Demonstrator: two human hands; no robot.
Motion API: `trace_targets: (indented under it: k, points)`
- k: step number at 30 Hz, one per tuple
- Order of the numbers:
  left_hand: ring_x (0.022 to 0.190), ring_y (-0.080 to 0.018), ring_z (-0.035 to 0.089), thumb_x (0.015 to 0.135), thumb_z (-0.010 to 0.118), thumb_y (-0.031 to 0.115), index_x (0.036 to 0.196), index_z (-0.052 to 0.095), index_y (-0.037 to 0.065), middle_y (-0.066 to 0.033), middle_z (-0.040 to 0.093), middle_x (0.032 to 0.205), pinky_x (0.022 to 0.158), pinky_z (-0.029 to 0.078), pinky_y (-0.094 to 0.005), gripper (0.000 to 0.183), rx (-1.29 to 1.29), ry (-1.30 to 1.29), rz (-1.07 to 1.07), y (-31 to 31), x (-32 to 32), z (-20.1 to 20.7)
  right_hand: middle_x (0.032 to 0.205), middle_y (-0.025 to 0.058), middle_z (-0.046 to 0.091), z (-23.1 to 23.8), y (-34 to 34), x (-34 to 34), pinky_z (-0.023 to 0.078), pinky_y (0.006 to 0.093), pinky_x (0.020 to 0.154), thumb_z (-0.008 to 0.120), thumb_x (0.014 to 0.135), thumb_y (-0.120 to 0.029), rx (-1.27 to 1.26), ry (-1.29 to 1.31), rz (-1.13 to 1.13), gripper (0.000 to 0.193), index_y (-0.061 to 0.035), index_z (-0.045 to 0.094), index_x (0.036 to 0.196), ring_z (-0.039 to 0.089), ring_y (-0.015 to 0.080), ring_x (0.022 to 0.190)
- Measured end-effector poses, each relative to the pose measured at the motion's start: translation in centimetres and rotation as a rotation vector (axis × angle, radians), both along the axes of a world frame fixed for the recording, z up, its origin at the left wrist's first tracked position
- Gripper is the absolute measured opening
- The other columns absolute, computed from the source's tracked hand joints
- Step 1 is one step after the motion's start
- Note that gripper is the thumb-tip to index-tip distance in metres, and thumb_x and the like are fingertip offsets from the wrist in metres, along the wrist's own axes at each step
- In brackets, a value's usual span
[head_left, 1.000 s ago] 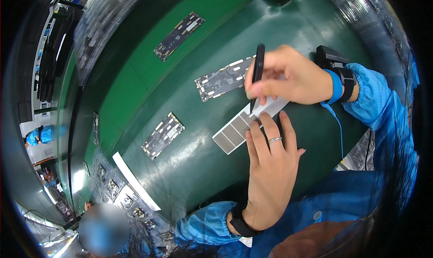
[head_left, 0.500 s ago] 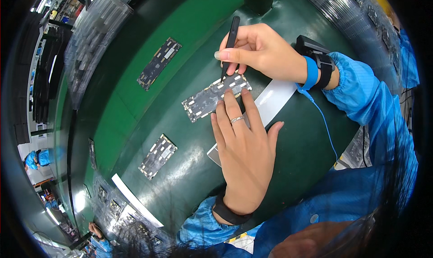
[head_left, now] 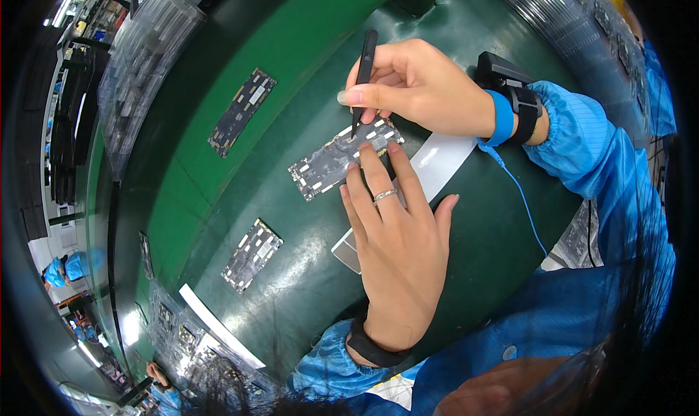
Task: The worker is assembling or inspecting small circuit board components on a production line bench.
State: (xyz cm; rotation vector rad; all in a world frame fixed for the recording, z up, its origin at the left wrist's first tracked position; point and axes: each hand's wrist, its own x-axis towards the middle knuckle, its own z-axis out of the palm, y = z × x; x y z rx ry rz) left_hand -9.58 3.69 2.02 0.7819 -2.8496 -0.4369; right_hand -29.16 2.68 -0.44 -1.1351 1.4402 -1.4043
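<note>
A long dark circuit board (head_left: 320, 170) with many pale components lies on the green table mat. My left hand (head_left: 400, 259) rests with fingers stretched out, its fingertips on the board's near edge. In my right hand (head_left: 429, 88) are slim black tweezers (head_left: 366, 63), held like a pen and tilted. Their pointed tip comes down on the board's upper surface, just beyond my left fingertips; whether it pinches anything is too small to tell. Part of a white strip (head_left: 443, 165) shows beside the board and runs beneath my left hand.
Another circuit board (head_left: 242, 112) lies at the far left, and a shorter one (head_left: 252, 256) lies nearer. Clear plastic trays (head_left: 142, 74) are stacked at the left, more trays (head_left: 557, 23) at the far right. A blue cord (head_left: 526, 205) trails from my right wristband.
The tweezers' tip has shifted slightly left along the board. My left hand stays spread on the board's edge. The whole view has drifted a little.
</note>
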Motion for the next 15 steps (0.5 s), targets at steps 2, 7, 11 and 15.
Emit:
trace_targets:
  k: [2, 7, 11, 15]
  points:
    - [0.133, -0.0497, 0.046, 0.093, 0.078, 0.037, 0.151, 0.044, -0.010, -0.0343, 0.041, 0.150, 0.108, 0.046, -0.0547, 0.082, 0.004, 0.004, 0.003, 0.0, 0.1, -0.1, 0.091, 0.0060, 0.073, -0.1, 0.0, 0.1, 0.058, 0.0262, 0.073, 0.075, 0.101, -0.019, -0.006, 0.016, -0.001, 0.023, 0.0035, 0.073, 0.102, 0.070, 0.0117, 0.078]
    - [0.134, -0.0503, 0.045, 0.091, 0.080, 0.041, 0.150, 0.045, -0.010, -0.0337, 0.040, 0.151, 0.109, 0.044, -0.0575, 0.086, 0.023, 0.047, 0.052, 0.0, 0.0, 0.1, 0.089, 0.0056, 0.074, -0.3, 0.5, -0.1, 0.059, 0.0266, 0.073, 0.075, 0.101, -0.020, -0.037, 0.050, -0.001, 0.024, 0.0038, 0.073, 0.103, 0.071, 0.0114, 0.078]
    - [0.134, -0.0504, 0.045, 0.090, 0.078, 0.049, 0.149, 0.047, -0.007, -0.0330, 0.042, 0.150, 0.112, 0.039, -0.0584, 0.087, 0.011, -0.011, 0.025, -1.1, 0.2, 0.2, 0.093, 0.0047, 0.074, 0.1, 0.5, -1.4, 0.058, 0.0265, 0.075, 0.076, 0.100, -0.020, -0.082, 0.086, 0.089, 0.023, 0.0026, 0.074, 0.106, 0.070, 0.0103, 0.082]
    - [0.133, -0.0503, 0.046, 0.089, 0.077, 0.053, 0.149, 0.049, -0.005, -0.0328, 0.044, 0.149, 0.112, 0.040, -0.0582, 0.088, -0.026, -0.038, 0.042, 0.0, 0.9, 1.0, 0.097, 0.0036, 0.074, 1.6, 1.6, -1.4, 0.055, 0.0243, 0.074, 0.075, 0.101, -0.019, -0.093, 0.006, 0.055, 0.021, -0.0005, 0.075, 0.111, 0.068, 0.0085, 0.084]
